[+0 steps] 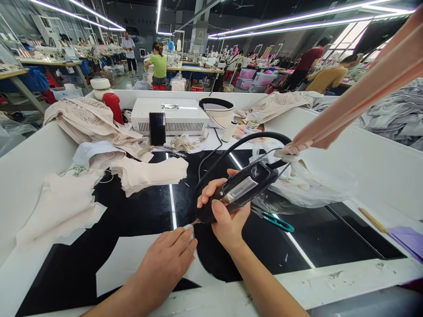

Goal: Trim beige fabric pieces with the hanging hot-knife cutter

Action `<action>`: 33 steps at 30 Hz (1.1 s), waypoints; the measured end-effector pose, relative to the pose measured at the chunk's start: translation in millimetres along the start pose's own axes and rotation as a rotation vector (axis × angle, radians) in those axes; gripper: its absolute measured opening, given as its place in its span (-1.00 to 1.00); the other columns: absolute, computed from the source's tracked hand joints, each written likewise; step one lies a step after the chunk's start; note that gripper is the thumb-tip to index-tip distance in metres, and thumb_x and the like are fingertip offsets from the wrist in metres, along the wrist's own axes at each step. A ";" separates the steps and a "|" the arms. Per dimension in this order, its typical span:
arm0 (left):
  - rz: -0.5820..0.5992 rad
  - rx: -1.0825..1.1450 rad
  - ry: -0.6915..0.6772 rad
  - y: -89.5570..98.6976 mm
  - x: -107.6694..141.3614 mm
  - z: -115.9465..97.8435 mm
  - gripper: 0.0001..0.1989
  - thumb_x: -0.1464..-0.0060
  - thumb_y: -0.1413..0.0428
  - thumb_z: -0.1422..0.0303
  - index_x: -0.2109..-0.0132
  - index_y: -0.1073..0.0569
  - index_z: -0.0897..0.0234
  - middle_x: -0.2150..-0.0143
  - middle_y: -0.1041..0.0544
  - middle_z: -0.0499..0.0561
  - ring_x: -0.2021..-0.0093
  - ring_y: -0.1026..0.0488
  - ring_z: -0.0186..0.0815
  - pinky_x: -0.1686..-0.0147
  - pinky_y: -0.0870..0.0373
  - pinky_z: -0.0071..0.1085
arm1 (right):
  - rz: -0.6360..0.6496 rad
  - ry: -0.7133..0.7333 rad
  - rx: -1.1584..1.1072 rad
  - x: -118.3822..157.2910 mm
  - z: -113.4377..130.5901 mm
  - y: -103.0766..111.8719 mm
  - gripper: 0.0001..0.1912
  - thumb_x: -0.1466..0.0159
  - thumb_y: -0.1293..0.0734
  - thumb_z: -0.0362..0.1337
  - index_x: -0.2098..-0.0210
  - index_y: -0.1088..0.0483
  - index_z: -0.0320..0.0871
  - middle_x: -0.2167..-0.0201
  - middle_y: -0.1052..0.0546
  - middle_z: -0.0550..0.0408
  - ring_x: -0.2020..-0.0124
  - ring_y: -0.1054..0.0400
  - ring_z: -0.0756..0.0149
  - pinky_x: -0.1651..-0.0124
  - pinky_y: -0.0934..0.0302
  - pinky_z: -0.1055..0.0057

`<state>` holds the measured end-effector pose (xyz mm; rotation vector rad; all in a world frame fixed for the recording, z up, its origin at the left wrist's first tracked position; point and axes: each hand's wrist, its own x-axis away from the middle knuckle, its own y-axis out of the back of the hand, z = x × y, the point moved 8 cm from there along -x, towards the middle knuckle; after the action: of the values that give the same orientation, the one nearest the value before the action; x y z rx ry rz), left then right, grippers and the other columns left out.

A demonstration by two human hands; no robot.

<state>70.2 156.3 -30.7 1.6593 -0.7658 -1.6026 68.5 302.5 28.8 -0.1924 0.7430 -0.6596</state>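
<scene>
My right hand point(229, 215) is wrapped round a black handheld tool point(243, 187) with a metal plate on its side. The tool tilts, its narrow tip pointing down and left towards my left hand. A black cable and a pink cloth strip point(357, 92) run from its upper end. My left hand point(168, 259) lies palm down over a white sheet point(120, 259), its fingertips pressed together on a small pale piece point(188, 227) by the tool's tip. Most of that piece is hidden by the fingers.
Stacked beige fabric pieces point(155, 172) lie at the left, behind them a phone point(157, 128) against a white box point(191, 115). Teal snips point(277, 221) and a plastic bag point(310, 187) are at the right. A low white wall point(20, 180) surrounds the black surface. People sit at distant tables.
</scene>
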 end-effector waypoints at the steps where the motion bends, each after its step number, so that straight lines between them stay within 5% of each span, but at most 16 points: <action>1: 0.000 -0.005 -0.001 0.7 0.1 -0.2 -0.68 -0.46 0.12 0.44 0.00 -0.54 0.32 -0.04 -0.63 0.08 0.03 -0.58 -0.20 0.17 -0.51 -0.33 | 0.003 -0.001 0.003 0.2 -0.1 0.0 -0.47 -0.25 -0.50 -0.22 -0.14 -0.28 0.08 0.33 -0.47 0.23 0.49 -0.39 0.42 0.46 -0.37 0.42; 33: 0.022 -0.055 -0.037 -13.9 11.9 -3.1 -0.72 -0.43 0.09 0.47 -0.06 -0.49 0.43 -0.08 -0.61 0.19 -0.06 -0.58 -0.20 0.05 -0.54 -0.32 | -0.018 -0.013 0.050 -1.6 0.6 0.0 -0.48 -0.23 -0.51 -0.19 -0.10 -0.28 0.07 0.36 -0.45 0.24 0.50 -0.37 0.40 0.47 -0.37 0.39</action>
<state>73.3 155.1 -49.0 1.5807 -0.7493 -1.6284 68.0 303.4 30.2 -0.1575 0.7121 -0.6927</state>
